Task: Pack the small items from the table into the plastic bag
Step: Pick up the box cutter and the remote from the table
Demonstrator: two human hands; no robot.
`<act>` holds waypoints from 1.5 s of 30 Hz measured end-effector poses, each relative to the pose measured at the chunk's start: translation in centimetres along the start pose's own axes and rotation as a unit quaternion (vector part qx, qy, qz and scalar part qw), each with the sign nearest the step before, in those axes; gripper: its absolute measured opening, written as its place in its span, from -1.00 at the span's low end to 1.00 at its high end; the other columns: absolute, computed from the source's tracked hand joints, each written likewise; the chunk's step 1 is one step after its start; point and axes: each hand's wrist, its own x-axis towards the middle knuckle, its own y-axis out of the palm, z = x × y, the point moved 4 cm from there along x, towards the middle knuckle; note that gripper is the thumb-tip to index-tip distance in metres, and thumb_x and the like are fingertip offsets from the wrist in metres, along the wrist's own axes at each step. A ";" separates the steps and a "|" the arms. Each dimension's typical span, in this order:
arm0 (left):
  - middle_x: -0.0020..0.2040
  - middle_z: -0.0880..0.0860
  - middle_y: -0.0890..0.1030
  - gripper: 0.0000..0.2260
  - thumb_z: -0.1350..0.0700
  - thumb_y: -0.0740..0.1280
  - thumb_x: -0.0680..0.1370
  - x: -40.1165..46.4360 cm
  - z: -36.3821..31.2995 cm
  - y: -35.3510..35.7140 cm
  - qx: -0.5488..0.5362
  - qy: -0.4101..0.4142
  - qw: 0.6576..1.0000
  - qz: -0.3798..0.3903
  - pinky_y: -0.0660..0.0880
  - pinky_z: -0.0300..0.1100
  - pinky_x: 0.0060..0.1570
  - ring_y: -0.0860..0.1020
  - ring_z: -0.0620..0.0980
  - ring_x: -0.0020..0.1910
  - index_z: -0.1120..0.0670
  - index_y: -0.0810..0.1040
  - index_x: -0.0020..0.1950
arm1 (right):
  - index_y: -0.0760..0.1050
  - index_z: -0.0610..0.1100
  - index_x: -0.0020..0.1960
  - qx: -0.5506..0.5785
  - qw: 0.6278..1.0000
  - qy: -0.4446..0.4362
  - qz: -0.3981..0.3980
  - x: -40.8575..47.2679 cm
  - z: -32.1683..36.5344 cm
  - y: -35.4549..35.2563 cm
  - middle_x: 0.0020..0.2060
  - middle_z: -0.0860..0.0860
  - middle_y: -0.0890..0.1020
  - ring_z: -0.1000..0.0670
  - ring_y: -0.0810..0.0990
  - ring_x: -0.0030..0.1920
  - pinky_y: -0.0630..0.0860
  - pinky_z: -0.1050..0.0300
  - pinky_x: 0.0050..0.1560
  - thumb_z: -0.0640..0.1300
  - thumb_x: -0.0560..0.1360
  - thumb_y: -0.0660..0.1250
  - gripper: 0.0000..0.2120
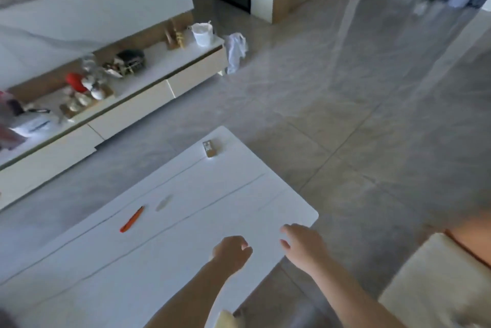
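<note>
A white table (186, 221) fills the lower left. On it lie an orange pen-like item (132, 219), a pale oval item (164, 202) just right of it, and a small brown box (209, 148) near the far corner. My left hand (231, 252) hovers over the near right part of the table with its fingers curled and nothing visible in it. My right hand (301, 244) hangs over the table's right corner, fingers loosely bent and holding nothing. I see no plastic bag on the table.
A long low cabinet (132, 104) along the far wall carries a white bucket (202, 33), a red object and several ornaments. A white bag (235, 51) hangs at its right end. Grey tiled floor spreads to the right. A cream seat (438, 282) stands at the lower right.
</note>
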 end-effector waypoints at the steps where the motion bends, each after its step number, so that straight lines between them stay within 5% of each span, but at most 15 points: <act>1: 0.22 -0.06 0.58 -0.75 -0.09 0.22 0.55 0.1 1.7 -0.9 -0.019 -0.017 1.000 -0.003 0.44 -0.26 0.12 0.55 -0.03 0.19 -0.06 0.58 0.14 | 0.43 -0.07 0.22 -0.003 1.000 -0.012 0.008 1.2 1.9 0.2 0.12 -0.01 0.57 -0.08 0.53 0.17 0.41 0.06 0.14 -0.01 0.57 0.11 -0.71; 10: 0.10 -0.03 0.62 -0.77 -0.14 0.27 0.51 2.9 16.3 -7.4 -0.195 -0.156 0.967 -0.045 0.54 -0.16 0.04 0.61 0.01 0.03 -0.06 0.60 0.04 | 0.39 -0.06 0.32 -0.060 0.986 -0.126 0.091 10.9 17.8 4.1 0.20 0.01 0.55 -0.05 0.48 0.23 0.39 0.07 0.21 0.04 0.56 0.12 -0.62; 16: 0.16 0.00 0.60 -0.71 -0.13 0.26 0.52 7.6 24.3 -8.7 -0.255 -0.217 0.939 -0.079 0.53 -0.16 0.11 0.59 0.01 0.10 -0.03 0.58 0.15 | 0.37 -0.06 0.32 -0.095 0.970 -0.180 0.130 18.0 24.2 9.2 0.26 0.00 0.46 -0.05 0.39 0.29 0.36 0.07 0.23 0.04 0.56 0.11 -0.62; 20: 0.26 0.00 0.50 -0.67 -0.09 0.27 0.55 12.6 29.2 -8.6 -0.256 -0.232 0.932 -0.114 0.44 -0.21 0.12 0.54 -0.01 0.18 -0.02 0.52 0.26 | 0.27 -0.06 0.38 -0.146 0.958 -0.193 0.152 25.2 26.3 15.3 0.41 -0.04 0.26 -0.09 0.26 0.40 0.34 0.01 0.27 0.01 0.56 0.16 -0.59; 28: 0.36 -0.02 0.40 -0.63 0.00 0.24 0.58 26.4 38.5 -8.1 -0.156 -0.233 0.943 -0.182 0.35 -0.12 0.30 0.32 0.00 0.38 -0.04 0.40 0.39 | -0.30 0.17 0.51 -0.152 0.968 -0.069 0.187 39.8 26.3 26.6 0.50 -0.07 -0.34 -0.23 -0.28 0.51 0.18 -0.37 0.35 0.24 0.44 0.28 -0.09; 38: 0.47 0.04 0.18 -0.45 0.29 0.16 0.51 34.6 44.7 -9.8 -0.078 -0.307 0.906 -0.282 0.23 -0.02 0.37 0.14 0.08 0.45 -0.02 0.19 0.48 | -0.40 0.21 0.46 -0.172 0.962 -0.088 0.191 47.6 28.4 30.7 0.46 -0.04 -0.45 -0.27 -0.39 0.47 0.10 -0.54 0.27 0.30 0.32 0.39 0.09; 45: 0.23 0.11 0.43 -0.65 0.28 0.17 0.54 35.2 48.0 -9.8 -0.045 -0.396 0.877 -0.270 0.30 -0.02 0.26 0.37 0.12 0.26 0.03 0.38 0.30 | -0.39 0.19 0.47 -0.173 0.960 -0.092 0.199 47.7 28.4 30.8 0.45 -0.07 -0.46 -0.30 -0.40 0.46 0.11 -0.55 0.27 0.30 0.32 0.39 0.09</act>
